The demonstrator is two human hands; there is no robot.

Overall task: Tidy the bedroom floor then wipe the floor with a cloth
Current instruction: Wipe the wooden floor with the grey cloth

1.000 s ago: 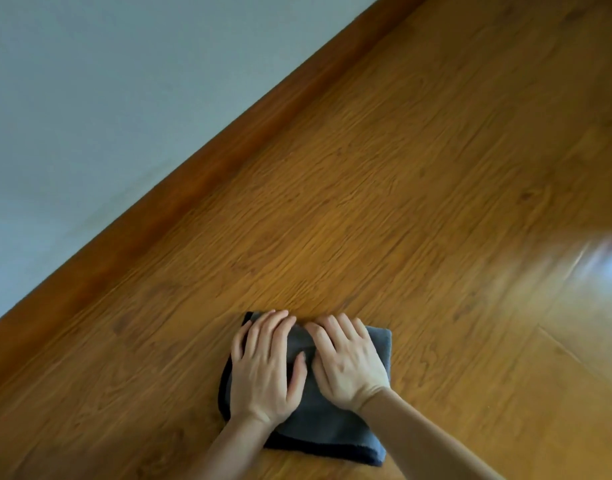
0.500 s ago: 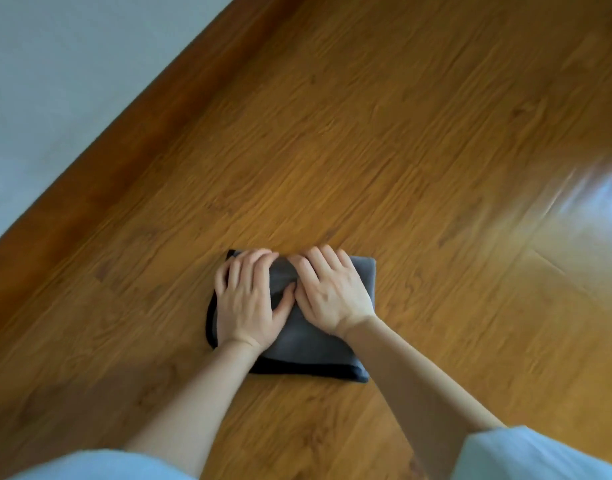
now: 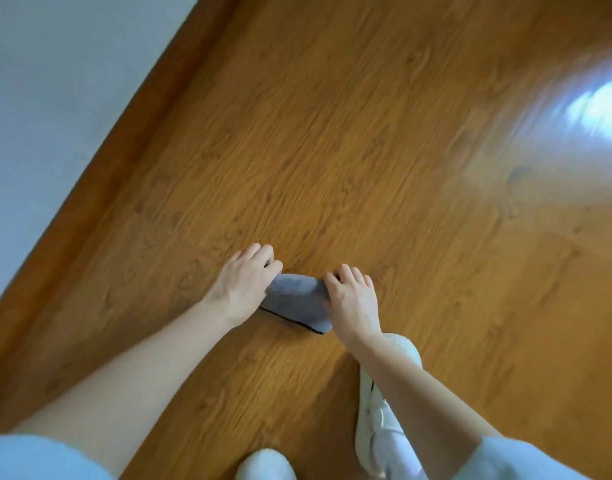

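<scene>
A folded grey cloth (image 3: 294,301) lies on the wooden floor (image 3: 367,150) in the middle of the head view. My left hand (image 3: 244,282) grips its left end with curled fingers. My right hand (image 3: 353,299) grips its right end the same way. The top edge of the cloth is pinched up between the two hands, and its lower dark-hemmed edge still rests on the boards. Both hands cover the ends of the cloth.
A brown skirting board (image 3: 131,140) runs diagonally along the pale wall (image 3: 48,81) on the left. My white shoes (image 3: 380,420) stand on the floor just below the cloth. A bright glare patch (image 3: 599,112) shines at the right.
The hands were pressed flat side by side on the cloth; now they have moved apart to its ends and closed on it. The view has pulled back and my shoes have come into view.
</scene>
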